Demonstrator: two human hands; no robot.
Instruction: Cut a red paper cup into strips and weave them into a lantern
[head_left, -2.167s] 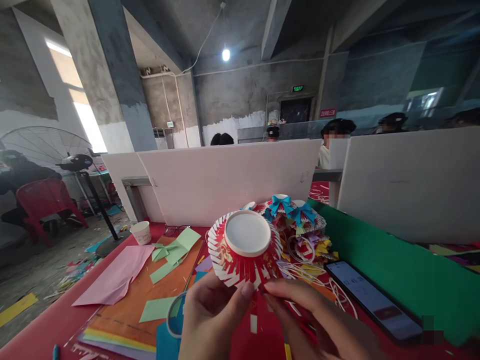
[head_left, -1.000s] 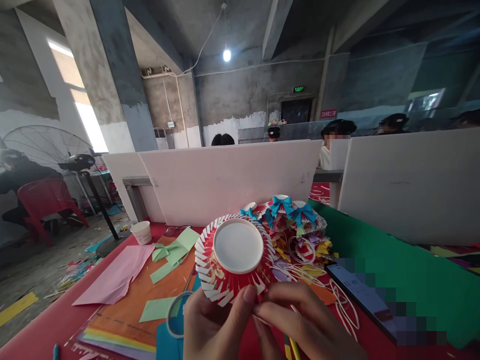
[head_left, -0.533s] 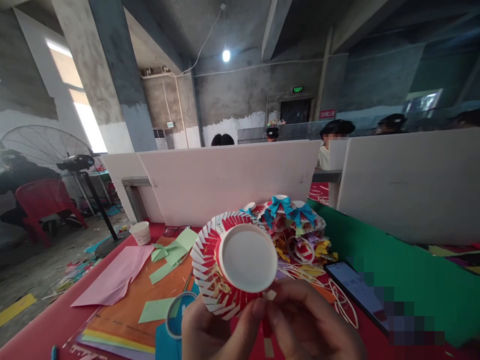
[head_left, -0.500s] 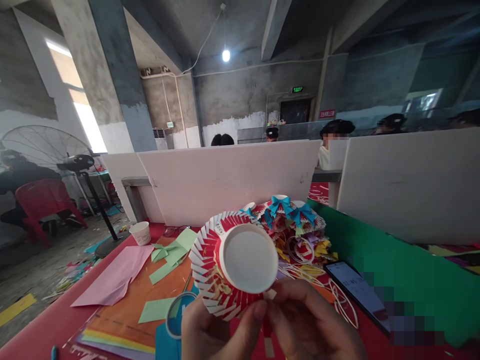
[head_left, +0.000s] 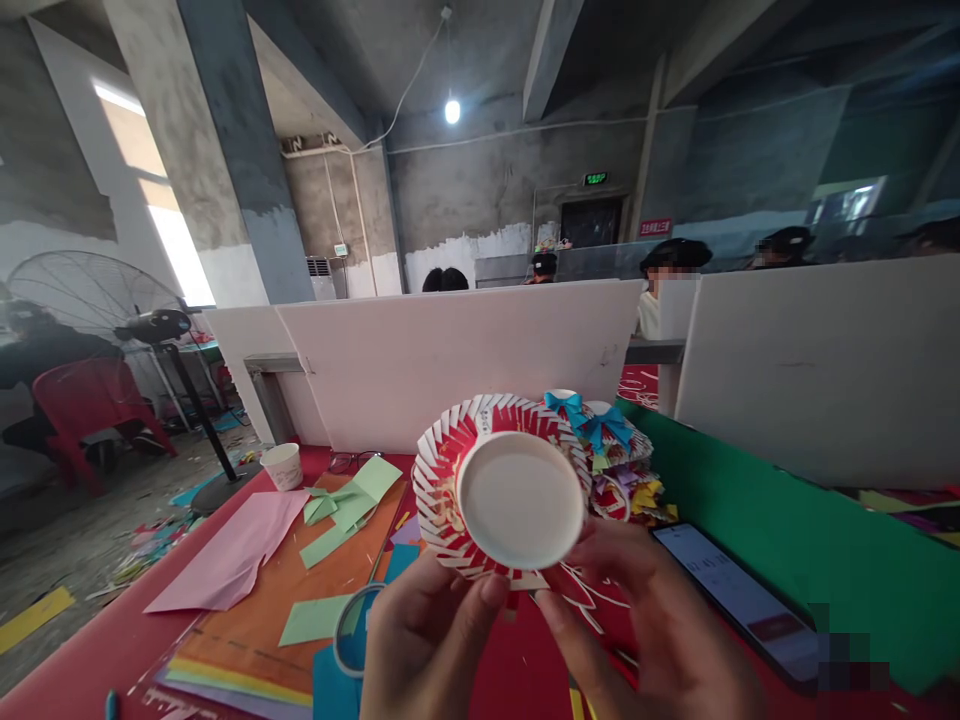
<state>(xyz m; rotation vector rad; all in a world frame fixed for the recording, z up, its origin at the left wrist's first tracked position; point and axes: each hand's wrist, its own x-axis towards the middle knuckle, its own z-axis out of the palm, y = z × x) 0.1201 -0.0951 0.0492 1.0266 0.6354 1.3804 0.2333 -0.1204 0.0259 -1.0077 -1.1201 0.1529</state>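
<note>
A red and white paper cup [head_left: 520, 500] is held up in front of me, its pale round base facing me. Its side is cut into strips that fan out and fold into a pleated ring. My left hand [head_left: 439, 625] grips the lower left of the ring, thumb in front. My right hand [head_left: 637, 610] has its fingers closed at the lower right of the cup, with the thumb just below the rim. Behind the cup, similar cut cups with blue paper bows [head_left: 606, 428] are piled up, partly hidden by it.
Green paper pieces [head_left: 367, 490], a pink sheet [head_left: 229, 550] and orange sheets [head_left: 255, 650] lie on the red table at left. A tape roll [head_left: 352, 630] rests beside my left hand. A white cup [head_left: 283, 467] stands farther back. At right lies a phone [head_left: 735, 600]. White panels [head_left: 465, 365] border the far edge.
Both hands have raised the cut cup slightly and moved it right, and the cup has turned a little. It now covers more of the bowed pile behind.
</note>
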